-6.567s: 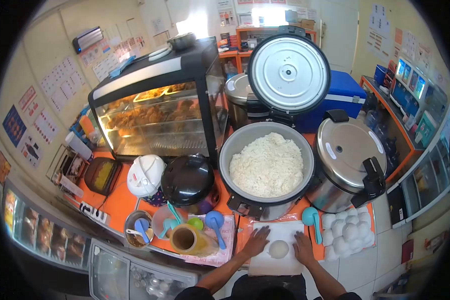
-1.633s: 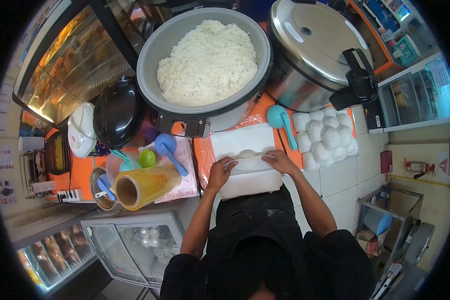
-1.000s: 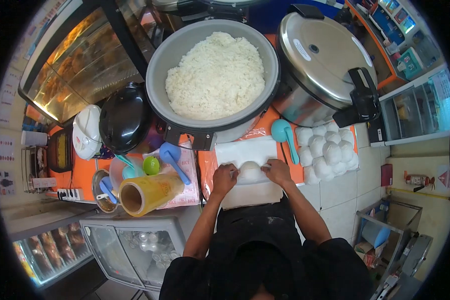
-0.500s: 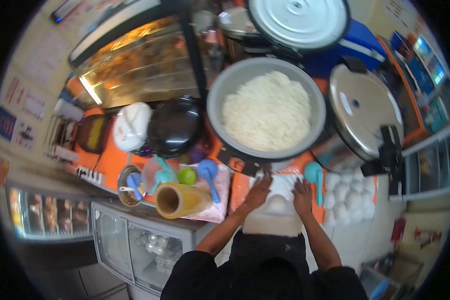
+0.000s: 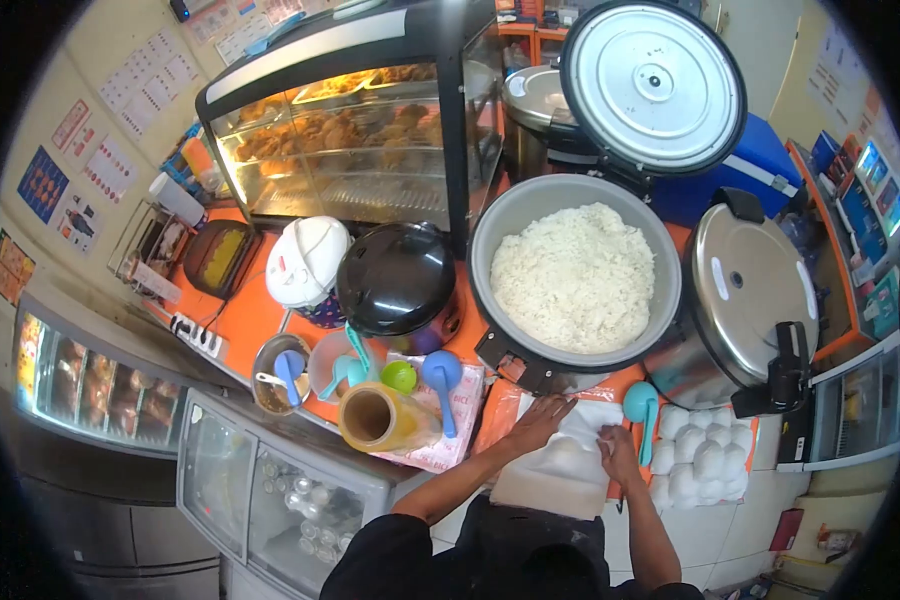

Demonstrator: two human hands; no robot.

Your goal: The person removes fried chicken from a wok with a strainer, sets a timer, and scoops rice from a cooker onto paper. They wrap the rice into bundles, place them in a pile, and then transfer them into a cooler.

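A white wrapping sheet (image 5: 530, 488) lies on the orange counter in front of me, with a rounded white mound (image 5: 566, 457), seemingly rice, on it. My left hand (image 5: 540, 425) rests flat across the sheet's upper left part, fingers stretched out. At the right edge, my right hand (image 5: 620, 455) has its fingers bent and closed on the sheet. Just right of that hand is a teal scoop (image 5: 643, 405). Several white wrapped portions (image 5: 700, 455) sit in a cluster farther right. Beyond my hands stands an open rice cooker (image 5: 490, 270) full of cooked rice (image 5: 575, 275).
A closed steel cooker (image 5: 755, 260) stands to the right. On the left are a roll of plastic wrap (image 5: 390, 418), a blue scoop (image 5: 442, 385), a green cup (image 5: 400, 376) and a black pot (image 5: 398, 275). A glass display case (image 5: 345, 150) with fried food stands behind.
The view has shifted, so the scene sits lower and sharper. My right hand's fingers have gone from spread on the sheet to bent at its edge. My left hand stays flat, turned more rightward.
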